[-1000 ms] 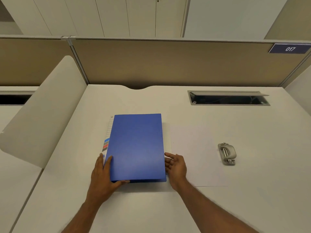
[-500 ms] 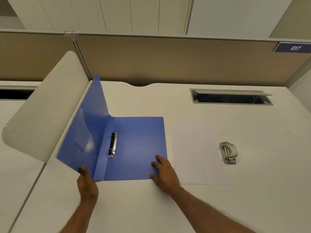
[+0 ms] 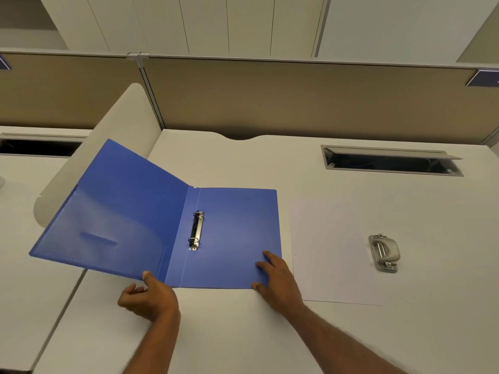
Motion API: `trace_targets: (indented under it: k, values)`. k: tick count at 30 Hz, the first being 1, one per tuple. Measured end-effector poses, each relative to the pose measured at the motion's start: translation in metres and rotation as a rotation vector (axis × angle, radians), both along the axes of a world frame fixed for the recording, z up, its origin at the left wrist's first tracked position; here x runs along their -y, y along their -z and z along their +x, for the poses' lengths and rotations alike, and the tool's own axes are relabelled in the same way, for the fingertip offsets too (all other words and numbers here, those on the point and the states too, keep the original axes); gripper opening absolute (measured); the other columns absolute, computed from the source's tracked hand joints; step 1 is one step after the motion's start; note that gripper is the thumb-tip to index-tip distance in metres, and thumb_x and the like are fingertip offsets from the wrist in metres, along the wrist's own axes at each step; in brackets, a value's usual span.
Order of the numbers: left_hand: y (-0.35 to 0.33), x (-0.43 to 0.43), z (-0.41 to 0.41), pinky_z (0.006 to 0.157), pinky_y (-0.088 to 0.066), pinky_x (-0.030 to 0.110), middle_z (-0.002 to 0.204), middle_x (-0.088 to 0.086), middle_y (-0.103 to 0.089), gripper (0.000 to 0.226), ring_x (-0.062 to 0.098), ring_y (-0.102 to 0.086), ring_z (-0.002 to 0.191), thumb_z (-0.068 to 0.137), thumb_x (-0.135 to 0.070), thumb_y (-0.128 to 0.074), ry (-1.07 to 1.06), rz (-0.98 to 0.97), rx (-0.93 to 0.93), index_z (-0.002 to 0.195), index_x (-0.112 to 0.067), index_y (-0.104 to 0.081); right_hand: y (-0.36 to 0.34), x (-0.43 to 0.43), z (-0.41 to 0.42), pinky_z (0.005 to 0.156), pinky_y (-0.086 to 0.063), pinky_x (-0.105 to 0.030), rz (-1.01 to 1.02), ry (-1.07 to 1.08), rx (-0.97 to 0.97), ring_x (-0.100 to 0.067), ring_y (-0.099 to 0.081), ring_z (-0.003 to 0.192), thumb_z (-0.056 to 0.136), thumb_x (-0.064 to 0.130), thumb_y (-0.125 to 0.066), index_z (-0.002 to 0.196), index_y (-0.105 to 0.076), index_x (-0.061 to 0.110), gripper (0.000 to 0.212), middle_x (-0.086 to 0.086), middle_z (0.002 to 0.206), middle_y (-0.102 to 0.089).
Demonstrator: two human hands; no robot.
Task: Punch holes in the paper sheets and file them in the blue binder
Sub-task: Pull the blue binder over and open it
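Now blue binder (image 3: 232,233) under right hand (image 3: 278,282)

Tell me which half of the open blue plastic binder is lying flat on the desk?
The right half, carrying the metal ring clip and pressed down by the right hand. The left cover tilts upward, its edge held by the left hand.
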State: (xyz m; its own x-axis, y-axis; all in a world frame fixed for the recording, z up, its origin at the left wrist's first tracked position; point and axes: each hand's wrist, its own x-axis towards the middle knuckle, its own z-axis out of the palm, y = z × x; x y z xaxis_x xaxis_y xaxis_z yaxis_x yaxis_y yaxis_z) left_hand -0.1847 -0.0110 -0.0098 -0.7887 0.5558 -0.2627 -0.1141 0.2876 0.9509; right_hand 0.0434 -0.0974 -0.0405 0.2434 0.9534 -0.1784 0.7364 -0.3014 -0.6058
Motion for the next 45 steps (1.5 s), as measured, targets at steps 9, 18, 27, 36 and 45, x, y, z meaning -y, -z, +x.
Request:
trace_targets:
  k: [9,18,27,36,45]
  values:
    - [-0.017,-0.037,0.019,0.058,-0.041,0.017,0.087,0.004,-0.063,0.013,0.02,-0.059,0.08,0.093,-0.022,-0.057,0.822,0.047,-0.392,0.096,-0.01,-0.063,-0.002,-0.008,-0.008,0.108,-0.032,-0.028,0.074,0.036,0.059,-0.019,-0.04,0.133,0.081,0.054,-0.061,0.124,-0.059,0.02,0.055,0.001,0.143,-0.044]
    - [0.004,-0.069,0.016,0.053,-0.038,0.016,0.08,0.0,-0.066,0.018,0.015,-0.059,0.07,0.095,-0.016,-0.051,1.0,-0.132,-0.519,0.091,-0.014,-0.068,-0.02,-0.104,-0.076,0.095,-0.048,-0.033,0.069,-0.115,-0.308,-0.015,-0.055,0.107,0.09,0.032,-0.06,0.125,-0.056,0.019,0.037,-0.002,0.119,-0.056]
    - [0.023,-0.085,0.003,0.06,-0.04,0.013,0.09,0.001,-0.069,0.022,0.015,-0.062,0.08,0.096,-0.028,-0.05,1.142,-0.133,-0.571,0.101,-0.014,-0.067,-0.008,-0.149,-0.1,0.075,-0.044,-0.019,0.011,-0.149,-0.322,-0.014,-0.052,0.085,0.095,0.017,-0.051,0.106,-0.059,0.011,0.014,-0.008,0.103,-0.061]
    - [0.028,-0.099,0.005,0.068,-0.041,0.028,0.086,0.007,-0.059,0.026,0.018,-0.051,0.076,0.1,-0.018,-0.034,1.226,-0.24,-0.421,0.087,-0.012,-0.055,-0.002,-0.151,-0.085,0.073,-0.045,-0.028,-0.011,-0.238,-0.351,-0.015,-0.05,0.08,0.085,0.0,-0.051,0.096,-0.055,0.017,0.02,-0.002,0.089,-0.056]
    - [0.024,-0.1,0.007,0.063,-0.04,0.028,0.08,0.005,-0.055,0.025,0.015,-0.046,0.069,0.099,-0.018,-0.033,1.18,-0.288,-0.424,0.084,-0.012,-0.052,0.0,-0.15,-0.08,0.076,-0.053,-0.033,-0.021,-0.195,-0.442,-0.017,-0.055,0.077,0.082,0.002,-0.06,0.099,-0.058,0.012,0.02,-0.009,0.092,-0.062]
